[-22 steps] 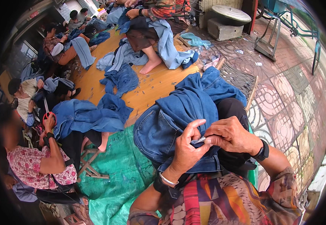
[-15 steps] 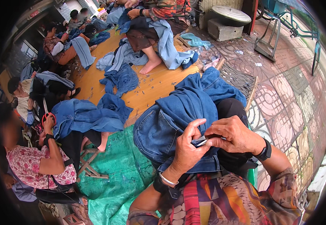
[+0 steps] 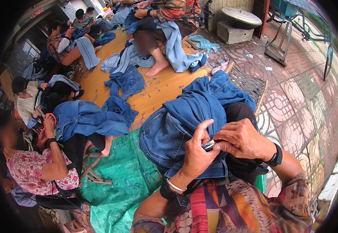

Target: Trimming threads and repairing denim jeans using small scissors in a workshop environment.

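Note:
Over my lap, a pair of blue jeans point(image 3: 200, 108) lies bunched, spreading toward the wooden board. Above the denim my two hands meet at a small shiny metal tool point(image 3: 208, 146), mostly covered by fingers, so its exact kind is unclear. My left hand point(image 3: 197, 153) is closed round its near side, thumb pressed in and index finger bent upward. From the right, my right hand point(image 3: 241, 140) pinches the same tool between thumb and fingers. Whether a thread or bit of cloth is also in the pinch cannot be made out.
At my left a co-worker holds red-handled scissors point(image 3: 50, 116) over other jeans point(image 3: 87, 118). A green sheet point(image 3: 118, 174) and a wooden board point(image 3: 153, 93) with scraps cover the ground. A lidded pan point(image 3: 241, 18) rests on a block; a tricycle point(image 3: 312, 27) stands far right.
My hands stay together, with the metal tool turned slightly between them. The co-worker's scissors at left have tipped leftward and lower. A person farther back has raised their hands.

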Tool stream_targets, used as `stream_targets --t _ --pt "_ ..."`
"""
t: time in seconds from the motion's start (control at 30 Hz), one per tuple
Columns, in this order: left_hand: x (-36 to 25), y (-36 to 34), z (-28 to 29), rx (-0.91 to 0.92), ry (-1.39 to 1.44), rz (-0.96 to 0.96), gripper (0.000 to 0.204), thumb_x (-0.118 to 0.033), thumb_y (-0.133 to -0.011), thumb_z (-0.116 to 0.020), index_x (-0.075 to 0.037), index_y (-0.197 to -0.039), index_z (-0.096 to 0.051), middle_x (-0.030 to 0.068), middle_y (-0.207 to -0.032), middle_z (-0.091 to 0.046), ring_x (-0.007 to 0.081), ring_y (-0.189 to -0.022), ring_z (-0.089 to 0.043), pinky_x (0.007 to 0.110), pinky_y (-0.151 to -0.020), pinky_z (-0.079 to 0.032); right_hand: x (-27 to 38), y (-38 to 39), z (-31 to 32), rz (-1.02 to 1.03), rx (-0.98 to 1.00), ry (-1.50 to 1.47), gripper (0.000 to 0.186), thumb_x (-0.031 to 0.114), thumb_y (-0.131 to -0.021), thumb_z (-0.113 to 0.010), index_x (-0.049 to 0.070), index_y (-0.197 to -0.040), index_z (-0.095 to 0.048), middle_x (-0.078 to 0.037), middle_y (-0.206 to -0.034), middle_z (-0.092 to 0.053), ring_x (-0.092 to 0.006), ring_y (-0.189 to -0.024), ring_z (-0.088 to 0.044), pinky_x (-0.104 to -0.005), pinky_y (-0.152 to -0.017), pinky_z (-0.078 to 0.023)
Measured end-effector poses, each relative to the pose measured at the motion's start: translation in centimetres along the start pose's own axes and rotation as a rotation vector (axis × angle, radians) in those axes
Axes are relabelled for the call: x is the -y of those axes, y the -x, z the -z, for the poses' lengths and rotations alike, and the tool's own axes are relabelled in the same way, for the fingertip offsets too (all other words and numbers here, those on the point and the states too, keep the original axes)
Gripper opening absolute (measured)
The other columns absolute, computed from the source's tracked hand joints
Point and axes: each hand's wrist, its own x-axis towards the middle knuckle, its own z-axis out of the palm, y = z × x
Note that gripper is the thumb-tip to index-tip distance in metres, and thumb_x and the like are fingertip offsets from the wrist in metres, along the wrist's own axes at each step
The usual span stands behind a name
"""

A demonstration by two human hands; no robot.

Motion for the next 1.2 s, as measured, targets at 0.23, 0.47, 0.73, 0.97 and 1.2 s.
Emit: stream_targets --t 0.23,0.47,0.73,0.97,1.2 --pt "-0.1 0.1 -0.2 -0.025 -0.006 0.024 0.070 -0.001 -0.070 -0.077 -0.004 -0.131 -0.044 -0.0004 -0.066 -0.037 0.0101 -0.060 -0.039 0.026 -0.059 -0.038 -0.1 -0.2 0.1 0.009 -0.002 -0.015 0.020 0.020 -0.079 -0.070 0.003 -0.084 -0.062 -0.011 -0.071 -0.061 -0.0315 -0.067 -0.062 -0.0395 -0.056 -0.046" --pt "-0.2 0.0 -0.4 -0.051 -0.005 -0.002 0.073 0.002 -0.066 -0.078 -0.004 -0.131 -0.044 -0.0029 -0.063 -0.036 0.0081 -0.059 -0.037 0.023 -0.058 -0.036 -0.4 0.1 -0.3 -0.014 -0.042 -0.102 0.016 0.017 -0.080 -0.071 0.004 -0.081 -0.062 -0.010 -0.070 -0.061 -0.0297 -0.064 -0.061 -0.0366 -0.056 -0.046" --pt "-0.3 1.2 1.6 0.033 0.228 -0.089 0.090 -0.029 -0.072 -0.077 -0.001 -0.141 -0.027 0.0061 -0.104 -0.051 0.0139 -0.094 -0.047 0.031 -0.087 -0.035 -0.4 1.5 -0.2 -0.265 -0.140 -0.560 0.037 0.027 -0.080 -0.076 0.000 -0.100 -0.062 -0.009 -0.087 -0.064 -0.0131 -0.074 -0.061 -0.0290 -0.063 -0.049" --pt "-0.9 3.6 4.0 -0.030 0.029 0.065 0.045 -0.011 -0.076 -0.067 -0.002 -0.119 -0.056 0.0062 -0.107 -0.056 0.0147 -0.097 -0.053 0.028 -0.085 -0.038 -0.8 2.2 -0.8 -0.187 -0.080 -0.384 0.026 -0.002 -0.072 -0.074 0.003 -0.095 -0.062 -0.010 -0.087 -0.066 -0.0254 -0.078 -0.066 -0.0308 -0.063 -0.050" --pt "-0.6 4.2 4.4 0.091 -0.204 -0.013 0.037 -0.011 -0.070 -0.077 -0.001 -0.103 -0.062 0.0098 -0.099 -0.059 0.0224 -0.090 -0.058 0.032 -0.081 -0.046 -1.2 3.7 -1.4 -0.152 -0.126 -0.430 0.030 -0.012 -0.067 -0.065 0.004 -0.092 -0.062 -0.008 -0.082 -0.064 -0.0255 -0.076 -0.064 -0.0305 -0.066 -0.049"
